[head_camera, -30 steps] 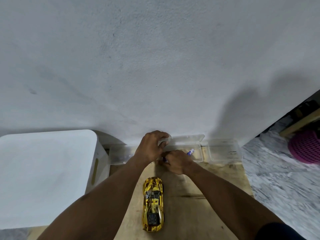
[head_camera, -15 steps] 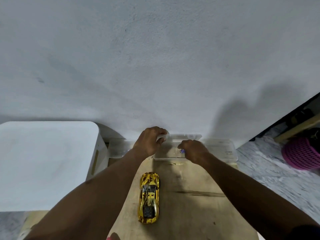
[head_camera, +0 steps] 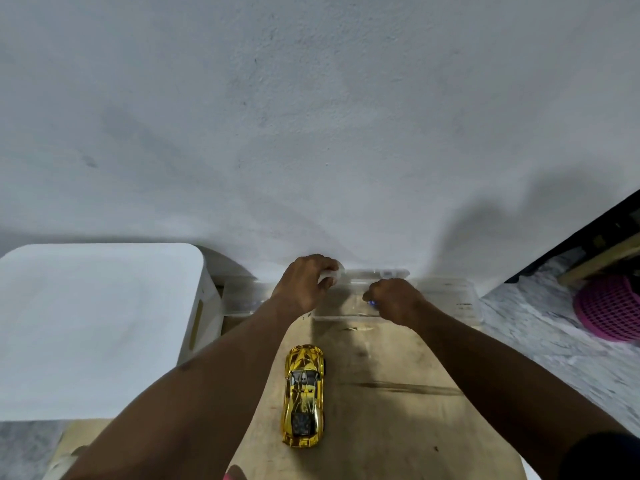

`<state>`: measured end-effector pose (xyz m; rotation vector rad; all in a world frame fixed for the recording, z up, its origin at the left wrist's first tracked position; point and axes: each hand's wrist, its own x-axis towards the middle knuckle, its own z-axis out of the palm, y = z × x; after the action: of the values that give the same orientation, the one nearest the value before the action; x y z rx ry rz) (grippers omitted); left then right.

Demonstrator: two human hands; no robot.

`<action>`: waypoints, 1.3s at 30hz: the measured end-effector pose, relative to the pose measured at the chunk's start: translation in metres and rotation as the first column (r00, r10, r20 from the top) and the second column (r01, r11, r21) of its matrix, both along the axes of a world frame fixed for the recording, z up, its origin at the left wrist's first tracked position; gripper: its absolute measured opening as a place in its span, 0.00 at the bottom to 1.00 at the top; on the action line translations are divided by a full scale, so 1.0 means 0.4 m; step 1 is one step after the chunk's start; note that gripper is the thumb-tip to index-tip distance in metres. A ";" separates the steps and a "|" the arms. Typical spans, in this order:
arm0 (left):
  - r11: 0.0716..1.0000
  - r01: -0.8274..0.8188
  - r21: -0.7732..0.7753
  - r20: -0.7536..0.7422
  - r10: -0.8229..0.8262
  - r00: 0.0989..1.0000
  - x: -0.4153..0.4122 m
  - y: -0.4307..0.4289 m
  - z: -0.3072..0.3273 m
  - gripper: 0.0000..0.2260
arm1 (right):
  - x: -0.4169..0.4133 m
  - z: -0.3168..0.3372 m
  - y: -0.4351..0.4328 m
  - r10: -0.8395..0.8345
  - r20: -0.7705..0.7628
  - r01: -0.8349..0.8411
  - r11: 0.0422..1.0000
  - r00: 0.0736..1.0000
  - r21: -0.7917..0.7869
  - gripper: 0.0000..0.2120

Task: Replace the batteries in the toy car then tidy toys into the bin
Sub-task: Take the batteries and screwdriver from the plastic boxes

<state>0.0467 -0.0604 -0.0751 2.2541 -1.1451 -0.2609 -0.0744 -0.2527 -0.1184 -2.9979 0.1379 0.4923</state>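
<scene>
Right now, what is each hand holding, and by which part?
The left hand grips the clear plastic lid at its left end. The right hand pinches a small blue item, mostly hidden.

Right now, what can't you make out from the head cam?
All head view:
- blue item in the right hand: fingers cover most; too small to identify.
- middle clear box contents: left hand and right hand cover part; rest blurred.
- toy car battery hatch: underside faces the table.
- pink basket: cut by right edge.
- white bin: washed out, cut by left edge.
</scene>
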 end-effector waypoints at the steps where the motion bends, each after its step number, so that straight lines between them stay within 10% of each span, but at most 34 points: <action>1: 1.000 0.000 0.000 -0.002 0.000 1.000 0.000 0.000 0.001 0.12 | -0.003 0.002 0.002 0.014 0.011 -0.014 1.000 1.000 0.014 0.21; 7: 1.000 -0.020 0.019 -0.021 0.020 1.000 -0.004 -0.004 0.004 0.12 | -0.041 0.024 0.028 0.099 0.114 -0.111 0.988 0.989 0.105 0.21; 13: 0.999 -0.037 0.041 -0.062 0.039 0.997 -0.009 -0.003 0.009 0.11 | -0.077 0.084 0.061 -0.246 0.177 0.142 0.877 0.953 0.458 0.07; 20: 0.998 -0.037 0.050 -0.065 0.040 0.997 -0.025 0.004 0.011 0.11 | -0.115 0.117 0.134 -0.511 -0.407 0.539 0.138 0.757 0.831 0.12; 23: 0.998 -0.032 0.055 -0.058 0.035 0.998 -0.030 0.008 0.008 0.11 | -0.147 0.110 0.172 -0.444 -0.552 0.621 0.013 0.706 0.784 0.09; 26: 0.998 -0.025 0.053 -0.038 0.027 0.999 -0.036 0.013 0.003 0.11 | -0.178 0.084 0.208 -0.545 -0.487 0.643 0.131 0.683 0.755 0.15; 34: 0.992 0.062 0.107 0.021 -0.064 0.998 -0.054 0.034 -0.024 0.15 | -0.148 0.088 0.154 -0.651 0.415 0.388 0.734 0.636 0.557 0.14; 39: 0.963 0.118 0.241 0.066 -0.138 0.988 -0.073 0.045 -0.055 0.16 | -0.139 0.043 0.058 -0.437 0.241 0.377 0.890 0.867 0.257 0.25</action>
<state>0.0175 -0.0423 -0.0969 2.4183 -1.3692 -0.3768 -0.1302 -0.2293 -0.1013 -2.6865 0.6421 0.0107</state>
